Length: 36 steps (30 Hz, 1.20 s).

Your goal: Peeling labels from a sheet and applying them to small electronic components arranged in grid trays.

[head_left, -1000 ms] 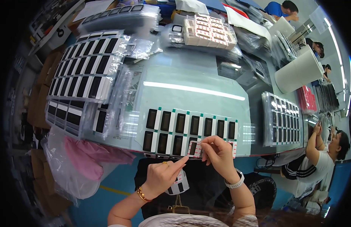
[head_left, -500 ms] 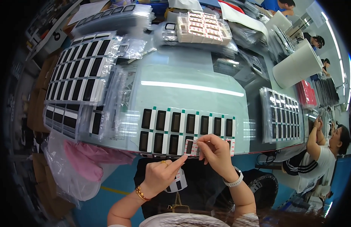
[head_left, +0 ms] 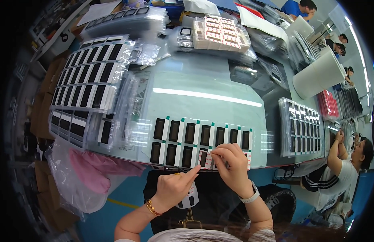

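The white frame (head_left: pixel 202 158) has red marks on it, and we see it at the near edge of the table (head_left: pixel 187 78), in the front row of a clear sheet (head_left: pixel 259 139). Its right part is hidden behind fingers.

Our left hand (head_left: pixel 170 188) points one finger out straight. The tip is at the low left corner of the frame, and the other fingers are curled in. We see a gold ring (head_left: pixel 177 174) on this hand and gold bracelets (head_left: pixel 151 207) on the wrist. We cannot tell if the curled fingers have hold of something.

Our right hand (head_left: pixel 233 163) has its thumb and first finger close together at the right side of the frame. We cannot tell if they pinch it or just touch it. A white watch (head_left: pixel 251 193) is on that wrist.

We see black panels (head_left: pixel 156 152) in two rows on the sheet, with white strips and little green tabs. More panels lie in a big stack (head_left: pixel 90 74) on the left and a smaller pile (head_left: pixel 300 129) on the right. Far back, we see a block of frames (head_left: pixel 222 32) with red marks. A fat white roll (head_left: pixel 319 78) leans near the right side. A pink cloth (head_left: pixel 92 169) hangs by the left edge.
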Motion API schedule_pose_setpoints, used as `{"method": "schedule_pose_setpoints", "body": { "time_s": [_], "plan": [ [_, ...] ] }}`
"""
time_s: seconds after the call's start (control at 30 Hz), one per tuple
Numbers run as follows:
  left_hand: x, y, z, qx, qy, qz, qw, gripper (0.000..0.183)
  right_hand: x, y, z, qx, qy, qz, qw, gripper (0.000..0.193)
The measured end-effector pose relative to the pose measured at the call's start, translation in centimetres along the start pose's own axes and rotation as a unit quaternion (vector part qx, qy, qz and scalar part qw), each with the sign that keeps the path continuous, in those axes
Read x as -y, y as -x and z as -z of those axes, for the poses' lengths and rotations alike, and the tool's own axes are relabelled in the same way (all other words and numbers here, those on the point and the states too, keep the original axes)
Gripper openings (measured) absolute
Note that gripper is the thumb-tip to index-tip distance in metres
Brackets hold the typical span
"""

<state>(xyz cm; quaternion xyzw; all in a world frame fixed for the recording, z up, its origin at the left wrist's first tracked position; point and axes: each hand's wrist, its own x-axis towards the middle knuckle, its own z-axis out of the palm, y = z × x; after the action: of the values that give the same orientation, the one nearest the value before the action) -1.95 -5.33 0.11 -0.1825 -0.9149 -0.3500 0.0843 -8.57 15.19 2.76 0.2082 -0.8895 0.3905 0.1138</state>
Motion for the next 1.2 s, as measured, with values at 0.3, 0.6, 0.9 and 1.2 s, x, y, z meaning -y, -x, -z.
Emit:
{"method": "schedule_pose_setpoints", "body": {
  "time_s": [0.3,0.6,0.9,1.2],
  "plan": [
    [-0.4,-0.7,0.2,0.033,-0.021,0.015,0.999,0.045,-0.4,0.0,-0.4,-0.005,0.053,0.036,0.998,0.011],
    [-0.9,-1.4,0.9,0.092,-0.035,0.035,0.995,0.050,0.0,-0.2,0.8,-0.007,0.219,0.042,0.975,0.031],
    [-0.2,-0.7,0.2,0.060,-0.043,0.015,0.997,0.051,0.9,2.4,1.3,0.165,0.206,0.109,0.958,0.049],
    [-0.8,-0.4,0.3,0.016,0.020,0.018,1.000,0.043,2.8,6.1,2.5,0.194,0.163,0.105,0.962,0.047]
  ]
}}
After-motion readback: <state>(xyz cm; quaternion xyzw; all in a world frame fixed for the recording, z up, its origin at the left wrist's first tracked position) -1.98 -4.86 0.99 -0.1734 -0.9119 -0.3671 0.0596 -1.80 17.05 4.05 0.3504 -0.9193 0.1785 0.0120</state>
